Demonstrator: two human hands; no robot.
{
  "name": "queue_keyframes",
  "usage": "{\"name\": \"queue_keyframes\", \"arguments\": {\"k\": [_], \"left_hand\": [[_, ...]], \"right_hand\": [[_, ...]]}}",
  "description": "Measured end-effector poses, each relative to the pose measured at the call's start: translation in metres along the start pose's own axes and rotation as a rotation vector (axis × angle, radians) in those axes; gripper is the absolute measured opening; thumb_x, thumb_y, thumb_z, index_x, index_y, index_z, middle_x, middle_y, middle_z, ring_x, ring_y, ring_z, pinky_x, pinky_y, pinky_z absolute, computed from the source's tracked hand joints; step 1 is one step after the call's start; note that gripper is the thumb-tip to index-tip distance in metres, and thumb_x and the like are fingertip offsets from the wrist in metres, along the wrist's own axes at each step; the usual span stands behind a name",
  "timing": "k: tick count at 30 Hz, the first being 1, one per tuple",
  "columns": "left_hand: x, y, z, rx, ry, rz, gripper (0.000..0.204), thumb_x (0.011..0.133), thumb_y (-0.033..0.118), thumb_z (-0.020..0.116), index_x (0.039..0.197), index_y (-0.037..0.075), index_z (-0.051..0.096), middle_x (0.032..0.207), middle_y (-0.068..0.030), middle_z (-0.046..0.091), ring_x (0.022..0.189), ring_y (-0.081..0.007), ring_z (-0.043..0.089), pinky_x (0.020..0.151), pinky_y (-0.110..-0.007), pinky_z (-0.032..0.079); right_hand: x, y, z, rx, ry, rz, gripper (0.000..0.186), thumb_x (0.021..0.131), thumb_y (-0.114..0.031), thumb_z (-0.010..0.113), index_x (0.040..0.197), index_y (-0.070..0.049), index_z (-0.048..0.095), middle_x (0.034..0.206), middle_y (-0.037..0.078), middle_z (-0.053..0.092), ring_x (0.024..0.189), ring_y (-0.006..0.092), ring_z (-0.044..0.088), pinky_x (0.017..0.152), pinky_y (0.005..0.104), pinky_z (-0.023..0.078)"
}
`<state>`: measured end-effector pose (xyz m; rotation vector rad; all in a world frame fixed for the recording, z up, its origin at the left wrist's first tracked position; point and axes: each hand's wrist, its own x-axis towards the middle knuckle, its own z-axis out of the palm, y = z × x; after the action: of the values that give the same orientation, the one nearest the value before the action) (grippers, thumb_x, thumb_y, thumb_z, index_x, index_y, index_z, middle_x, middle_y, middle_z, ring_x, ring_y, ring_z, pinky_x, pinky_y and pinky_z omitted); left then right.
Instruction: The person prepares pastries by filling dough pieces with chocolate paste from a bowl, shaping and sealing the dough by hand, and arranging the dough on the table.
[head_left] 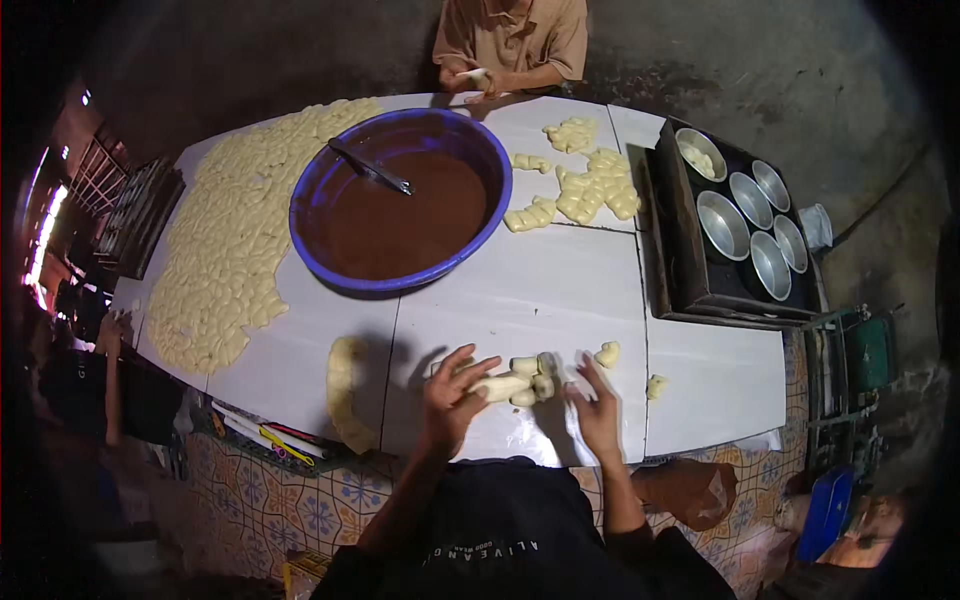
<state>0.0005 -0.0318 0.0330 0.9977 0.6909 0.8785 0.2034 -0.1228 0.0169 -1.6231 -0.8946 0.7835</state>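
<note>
My left hand [458, 395] rests at a short cluster of pale dough pieces [524, 377] on the near part of the white table, its fingers spread and touching the end of a longer piece. Just right of the cluster, my right hand [592, 405] is open, fingers apart, with nothing held. Small loose dough lumps [607, 353] lie beyond it to the right. A long dough strip [345, 390] lies to the left of my hands.
A blue basin [450, 260] of brown mixture holds a dark utensil. Dough pieces [220, 260] cover the table's left side; more lie at upper right [595, 185]. A dark tray [740, 300] of metal tins stands right. Another person [510, 45] works opposite; someone's arm [110, 350] shows left.
</note>
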Motion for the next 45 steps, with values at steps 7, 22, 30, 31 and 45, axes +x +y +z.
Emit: {"name": "queue_keyframes", "arguments": {"k": [7,22,30,31,45], "left_hand": [[0.005,-0.020,0.007,0.413,0.105,0.257,0.046,0.083,-0.009,0.062,0.126,-0.008,0.048,0.129,-0.0208,0.053,0.117,-0.0212,0.053,0.098,-0.031,0.047],[0.035,-0.030,0.019,-0.958,-0.333,-0.154,0.073,0.086,0.046,0.061,0.136,-0.002,0.039,0.133,-0.0159,0.046,0.125,-0.0272,0.043,0.110,-0.040,0.030],[0.230,0.065,-0.044,0.777,0.424,0.288,0.048,0.100,0.044,0.040,0.093,0.000,0.058,0.079,-0.0118,0.060,0.076,-0.0230,0.058,0.072,-0.037,0.046],[0.246,0.061,-0.060,0.781,0.424,0.296,0.048,0.100,0.044,0.040,0.093,0.000,0.058,0.079,-0.0118,0.060,0.076,-0.0230,0.058,0.072,-0.037,0.046],[0.128,0.052,0.002,-0.045,-0.253,-0.427,0.108,0.083,0.082,0.021,0.136,-0.010,0.038,0.120,-0.0263,0.057,0.104,-0.0361,0.060,0.093,-0.044,0.046]], "right_hand": [[0.008,-0.019,0.062,0.156,-0.049,-0.340,0.016,0.087,-0.007,0.064,0.100,0.003,0.068,0.117,0.010,0.056,0.098,0.0161,0.058,0.078,0.0252,0.048],[0.055,0.024,0.070,0.620,-0.591,-0.037,0.084,0.079,-0.048,0.070,0.142,-0.006,0.033,0.144,0.013,0.035,0.135,0.0273,0.036,0.108,0.0440,0.033],[0.071,0.033,0.071,1.058,-0.493,0.113,0.099,0.076,-0.056,0.071,0.150,-0.017,0.017,0.147,0.008,0.032,0.124,0.0183,0.042,0.091,0.0355,0.048],[0.070,0.040,0.076,1.023,-0.475,0.103,0.099,0.075,-0.056,0.071,0.150,-0.018,0.019,0.146,0.009,0.033,0.123,0.0184,0.042,0.090,0.0342,0.050],[0.092,0.033,0.093,1.165,-0.400,0.522,0.027,0.095,-0.007,0.055,0.118,0.006,0.053,0.107,0.011,0.061,0.088,0.0153,0.062,0.080,0.0264,0.052]]}}
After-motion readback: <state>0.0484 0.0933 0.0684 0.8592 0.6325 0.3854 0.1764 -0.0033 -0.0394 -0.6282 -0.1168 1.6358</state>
